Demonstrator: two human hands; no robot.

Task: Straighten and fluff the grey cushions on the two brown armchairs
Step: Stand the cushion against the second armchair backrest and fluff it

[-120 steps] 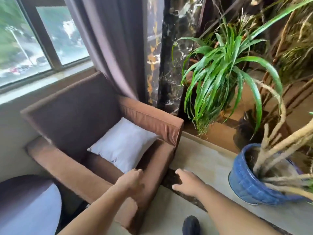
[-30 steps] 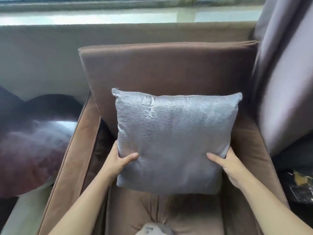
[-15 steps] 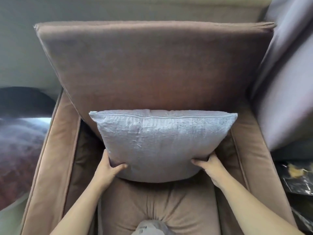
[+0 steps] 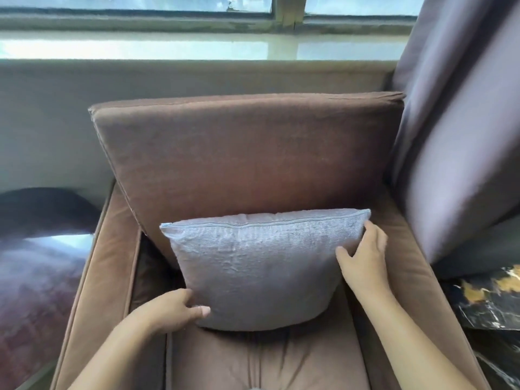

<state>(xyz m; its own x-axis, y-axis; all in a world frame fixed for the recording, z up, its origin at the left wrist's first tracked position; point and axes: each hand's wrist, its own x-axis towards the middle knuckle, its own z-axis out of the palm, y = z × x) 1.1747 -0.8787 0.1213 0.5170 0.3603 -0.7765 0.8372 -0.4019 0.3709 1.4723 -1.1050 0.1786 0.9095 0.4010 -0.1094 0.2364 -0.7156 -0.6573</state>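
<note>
A grey cushion [image 4: 259,266] stands upright on the seat of a brown armchair [image 4: 247,153], leaning against the backrest, its zip edge on top. My left hand [image 4: 174,308] grips the cushion's lower left corner, thumb on the front face. My right hand [image 4: 363,260] lies on the cushion's right side near the upper corner, fingers spread around the edge and thumb on the front. Only this one armchair is in view.
A grey curtain [image 4: 455,136] hangs right of the chair, touching its backrest. A dark round table top [image 4: 33,266] sits to the left. A window sill [image 4: 197,46] runs behind. A black marble surface [image 4: 492,299] shows at lower right.
The cushion has been set down against the backrest. My right hand has slid from the bottom right corner up the cushion's right side; my left hand stays at the lower left. The view has tilted up.
</note>
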